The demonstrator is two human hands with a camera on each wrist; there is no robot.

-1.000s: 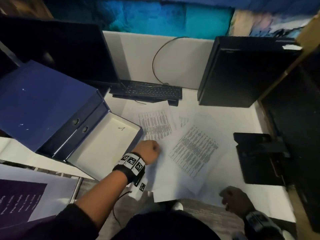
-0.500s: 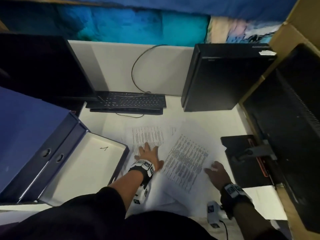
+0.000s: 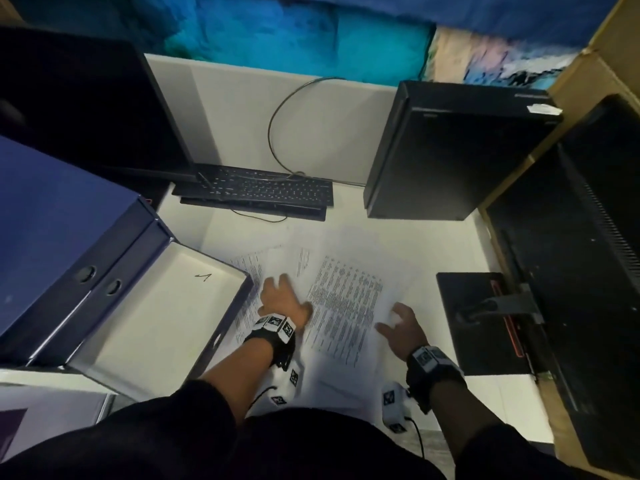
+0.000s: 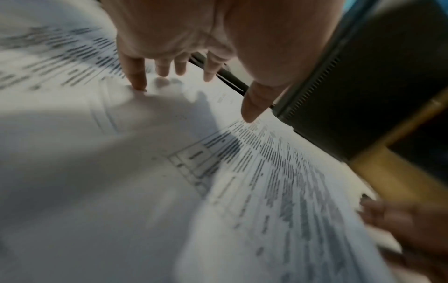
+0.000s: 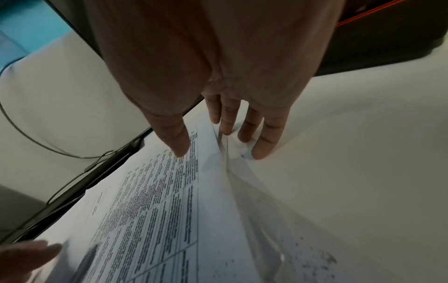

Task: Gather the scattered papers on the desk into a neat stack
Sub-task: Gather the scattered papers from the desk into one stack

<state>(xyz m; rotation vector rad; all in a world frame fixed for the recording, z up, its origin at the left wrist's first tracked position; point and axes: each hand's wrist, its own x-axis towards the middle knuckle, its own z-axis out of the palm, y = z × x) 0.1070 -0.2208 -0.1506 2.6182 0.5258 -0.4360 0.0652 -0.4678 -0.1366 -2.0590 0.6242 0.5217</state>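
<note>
Several printed papers (image 3: 343, 299) lie overlapping on the white desk (image 3: 426, 251), some turned at angles. My left hand (image 3: 282, 299) lies flat with spread fingers on the left sheets (image 4: 72, 57), its fingertips (image 4: 138, 82) touching paper. My right hand (image 3: 401, 327) rests open at the right edge of the top printed sheet (image 5: 157, 201), thumb on the print and fingers (image 5: 264, 145) on the sheet edges beside it. Neither hand holds a sheet.
An open blue box file (image 3: 114, 271) crowds the left side. A black keyboard (image 3: 256, 190) and cable sit behind the papers, a black computer tower (image 3: 450, 150) at back right, and a monitor base (image 3: 485, 320) at right.
My left hand opened from a fist to flat on the papers. My right hand came up from the desk's front edge onto the right side of the sheets. The sheets shifted closer together.
</note>
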